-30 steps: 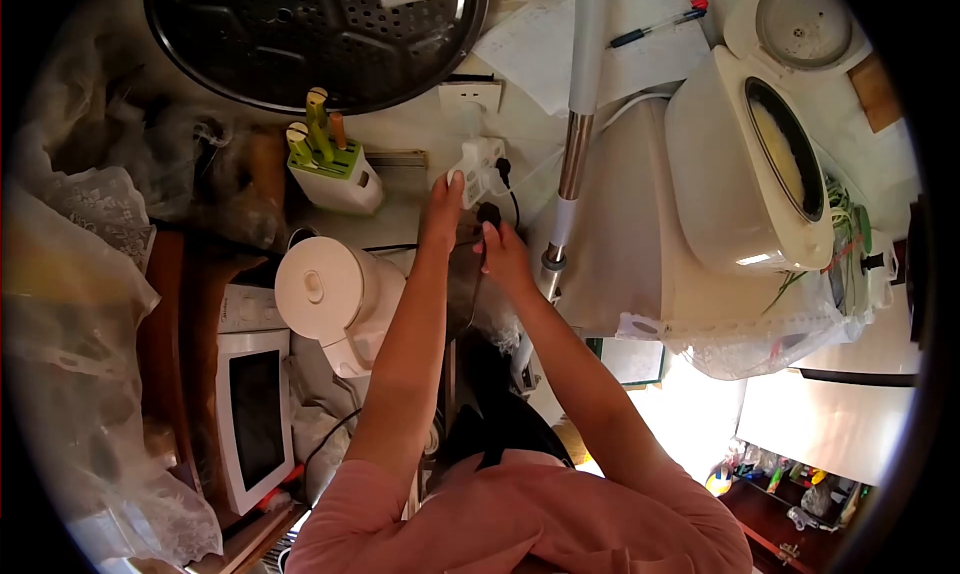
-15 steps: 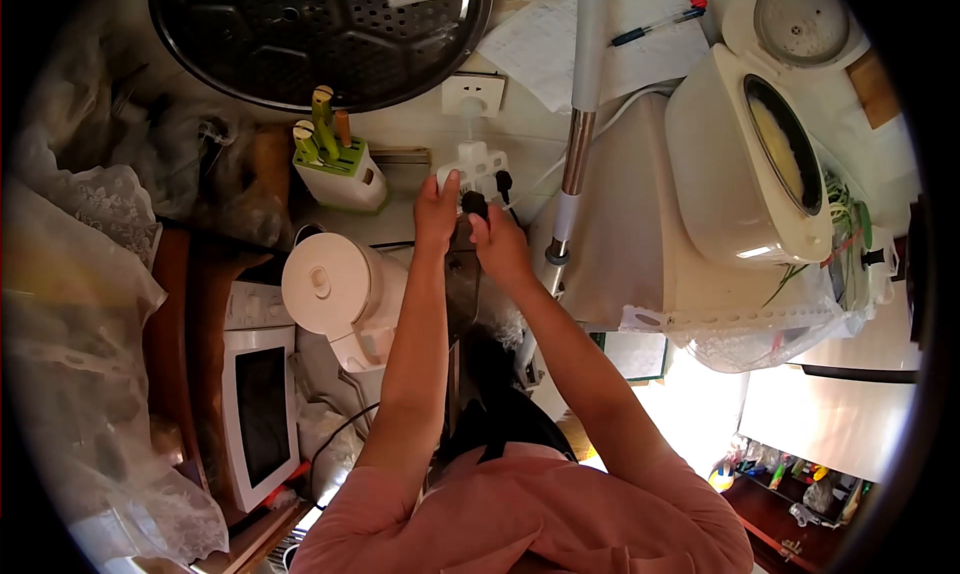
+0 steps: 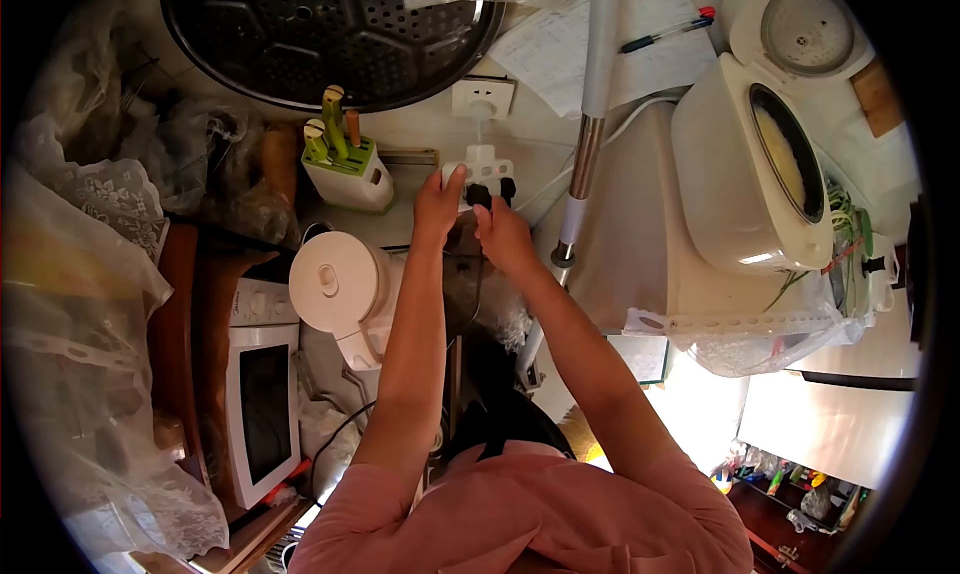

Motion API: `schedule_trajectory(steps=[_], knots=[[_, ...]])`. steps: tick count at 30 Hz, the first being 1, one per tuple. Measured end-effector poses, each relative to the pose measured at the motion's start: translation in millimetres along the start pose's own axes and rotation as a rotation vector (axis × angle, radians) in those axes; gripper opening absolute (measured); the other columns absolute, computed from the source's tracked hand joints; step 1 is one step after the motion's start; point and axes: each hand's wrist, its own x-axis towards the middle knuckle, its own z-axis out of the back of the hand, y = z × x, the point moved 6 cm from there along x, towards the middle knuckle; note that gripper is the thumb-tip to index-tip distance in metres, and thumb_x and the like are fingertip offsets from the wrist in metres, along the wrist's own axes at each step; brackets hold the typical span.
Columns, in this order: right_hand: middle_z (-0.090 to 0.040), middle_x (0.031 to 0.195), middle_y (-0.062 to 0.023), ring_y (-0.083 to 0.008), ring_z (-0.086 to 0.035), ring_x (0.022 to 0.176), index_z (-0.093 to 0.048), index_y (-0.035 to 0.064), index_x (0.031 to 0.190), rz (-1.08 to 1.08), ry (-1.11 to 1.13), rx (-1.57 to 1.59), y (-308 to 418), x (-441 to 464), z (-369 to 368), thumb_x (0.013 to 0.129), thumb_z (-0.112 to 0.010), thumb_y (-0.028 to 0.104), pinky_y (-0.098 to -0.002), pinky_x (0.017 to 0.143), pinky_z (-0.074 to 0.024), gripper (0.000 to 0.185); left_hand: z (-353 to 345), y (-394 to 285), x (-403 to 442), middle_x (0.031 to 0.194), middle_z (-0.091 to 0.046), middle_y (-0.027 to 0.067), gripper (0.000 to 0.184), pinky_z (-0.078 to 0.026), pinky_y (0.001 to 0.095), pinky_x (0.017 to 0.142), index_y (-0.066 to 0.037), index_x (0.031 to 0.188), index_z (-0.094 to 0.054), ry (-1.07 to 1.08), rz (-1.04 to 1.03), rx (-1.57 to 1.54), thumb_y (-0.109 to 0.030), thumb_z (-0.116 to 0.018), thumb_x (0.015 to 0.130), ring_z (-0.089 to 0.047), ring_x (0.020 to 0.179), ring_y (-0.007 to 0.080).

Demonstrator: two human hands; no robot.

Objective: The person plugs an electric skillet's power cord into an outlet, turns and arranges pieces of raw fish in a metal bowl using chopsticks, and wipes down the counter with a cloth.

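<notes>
the left hand [image 3: 436, 204] grips the left side of the power strip [image 3: 484, 170]. the right hand [image 3: 504, 236] pinches a black plug [image 3: 479, 195] ahead of its knuckles, over the strip; whether seated is unclear.

You have moderate light, with blown-out glare at lower right beside the white panel [image 3: 845, 424] and a small highlight on the cooker [image 3: 720, 189]; deep shadow lies below your hands [image 3: 437, 206], the plug [image 3: 479, 195] shows little detail, and lens distortion bends the edges into black corners
</notes>
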Motion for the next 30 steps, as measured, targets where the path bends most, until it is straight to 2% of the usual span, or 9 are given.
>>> schedule_trajectory(steps=[2, 4, 11, 14, 16, 17, 19, 23, 30], knots=[[-0.059, 0.065, -0.0189, -0.0345, -0.059, 0.063, -0.046, -0.0024, 0.081, -0.017, 0.025, -0.061, -1, 6, -4, 0.088, -0.046, 0.024, -0.0417, 0.057, -0.0445, 0.027, 0, 4, 6, 0.076, -0.058, 0.0042, 0.039, -0.043, 0.0255, 0.055, -0.002, 0.089, -0.058, -0.004, -0.028, 0.030, -0.040, -0.055, 0.082, -0.053, 0.065, 0.0112], [-0.058, 0.072, -0.0246, -0.0407, -0.057, 0.070, -0.049, -0.0046, 0.082, 0.063, -0.011, -0.227, 10, 9, -4, 0.087, -0.045, 0.023, -0.0464, 0.061, -0.0434, 0.028, 1, 15, 16, 0.076, -0.059, 0.0045, 0.036, -0.042, 0.0255, 0.055, -0.002, 0.085, -0.059, -0.061, -0.116, 0.169, -0.038, -0.056, 0.082, -0.053, 0.064, 0.0121], [-0.058, 0.075, -0.0260, -0.0422, -0.056, 0.073, -0.053, -0.0056, 0.083, -0.039, 0.039, -0.225, 11, 13, -13, 0.086, -0.043, 0.022, -0.0484, 0.065, -0.0435, 0.030, -2, 6, 10, 0.080, -0.059, 0.0082, 0.038, -0.045, 0.0268, 0.061, 0.002, 0.093, -0.054, -0.001, -0.019, 0.004, -0.030, -0.065, 0.075, -0.055, 0.073, 0.0154], [-0.059, 0.069, -0.0211, -0.0362, -0.059, 0.067, -0.054, -0.0051, 0.085, -0.053, 0.018, -0.209, 4, 16, -13, 0.086, -0.044, 0.022, -0.0442, 0.060, -0.0459, 0.029, -7, -11, 1, 0.093, -0.056, 0.0128, 0.054, -0.047, 0.0283, 0.066, 0.005, 0.108, -0.044, 0.057, -0.090, 0.023, -0.018, -0.073, 0.068, -0.055, 0.081, 0.0179], [-0.059, 0.070, -0.0156, -0.0262, -0.060, 0.060, -0.053, -0.0043, 0.092, -0.224, 0.313, 0.250, -2, 11, -16, 0.085, -0.046, 0.021, -0.0357, 0.056, -0.0490, 0.027, -10, -3, 3, 0.108, -0.049, 0.0135, 0.073, -0.044, 0.0311, 0.079, 0.001, 0.123, -0.032, 0.162, -0.016, -0.077, -0.012, -0.074, 0.065, -0.051, 0.097, 0.0205], [-0.059, 0.070, -0.0156, -0.0262, -0.060, 0.060, -0.053, -0.0043, 0.092, -0.224, 0.312, 0.247, -6, 9, -15, 0.085, -0.046, 0.021, -0.0357, 0.056, -0.0490, 0.027, -11, -1, 4, 0.108, -0.049, 0.0135, 0.073, -0.044, 0.0311, 0.079, 0.001, 0.123, -0.032, 0.163, -0.016, -0.080, -0.012, -0.074, 0.065, -0.051, 0.097, 0.0205], [-0.058, 0.073, -0.0078, -0.0122, -0.057, 0.061, -0.051, -0.0027, 0.095, -0.187, 0.280, 0.388, -15, 5, -18, 0.085, -0.051, 0.015, -0.0259, 0.057, -0.0458, 0.020, -10, 4, 7, 0.112, -0.047, 0.0154, 0.083, -0.044, 0.0310, 0.081, 0.001, 0.130, -0.023, 0.138, -0.023, -0.115, -0.008, -0.073, 0.064, -0.050, 0.098, 0.0223], [-0.058, 0.078, -0.0067, -0.0122, -0.056, 0.061, -0.050, -0.0023, 0.102, -0.134, 0.240, 0.436, -29, -1, -18, 0.084, -0.050, 0.008, -0.0255, 0.059, -0.0463, 0.021, -16, 16, 10, 0.115, -0.045, 0.0167, 0.089, -0.044, 0.0311, 0.081, 0.001, 0.133, -0.017, 0.193, -0.161, -0.055, -0.006, -0.072, 0.064, -0.049, 0.101, 0.0236], [-0.057, 0.088, -0.0068, -0.0116, -0.056, 0.065, -0.048, 0.0009, 0.108, -0.135, 0.208, 0.543, -48, -6, -29, 0.085, -0.049, 0.006, -0.0234, 0.062, -0.0465, 0.024, -8, 10, 8, 0.119, -0.043, 0.0194, 0.092, -0.040, 0.0299, 0.088, 0.003, 0.133, -0.014, 0.067, -0.298, 0.173, -0.009, -0.072, 0.063, -0.046, 0.106, 0.0256]])
